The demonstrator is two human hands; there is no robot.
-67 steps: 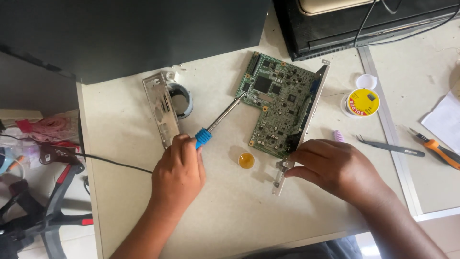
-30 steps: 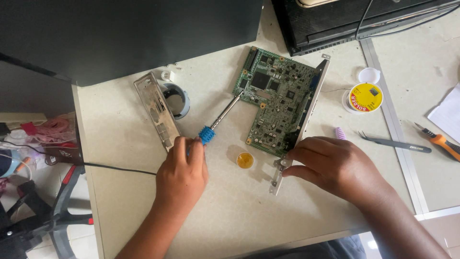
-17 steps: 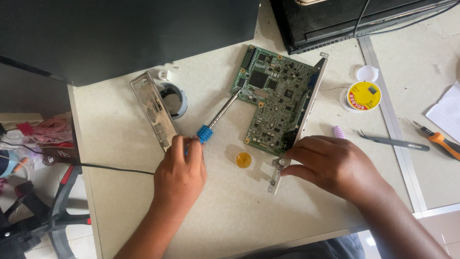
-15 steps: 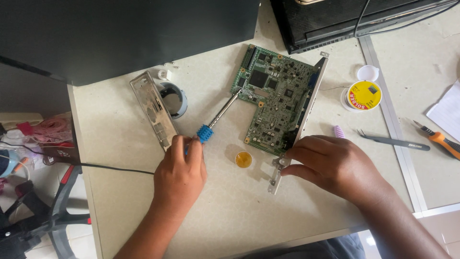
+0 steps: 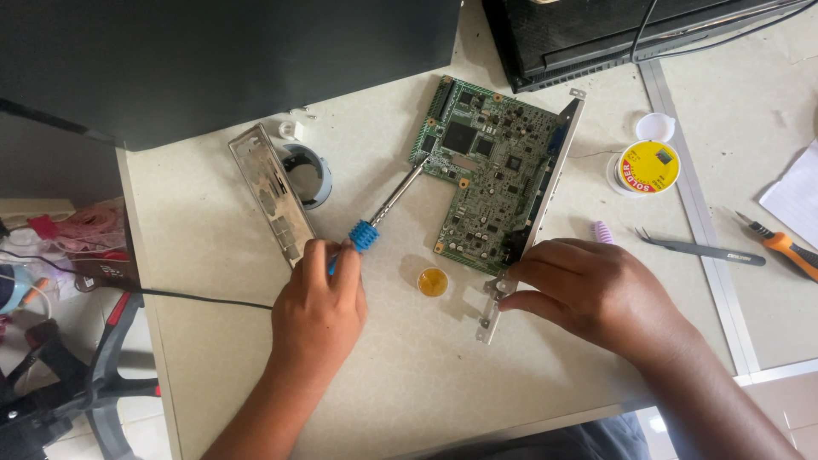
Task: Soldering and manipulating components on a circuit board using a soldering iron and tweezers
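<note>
With left hand (image 5: 317, 308) fingers wrapped round the soldering iron (image 5: 388, 207) and right hand (image 5: 588, 290) fingers pinching the circuit board (image 5: 490, 175) bracket, a slip could drag the tip across neighbouring components.

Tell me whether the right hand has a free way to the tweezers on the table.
Probably yes. The right hand grips the circuit board's metal bracket, and the tweezers lie just beyond it on bare table, nothing between; it must let go first.

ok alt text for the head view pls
A left hand holds a blue-gripped soldering iron with its tip at the edge of a green circuit board, which the right hand steadies on a pale table.
</note>
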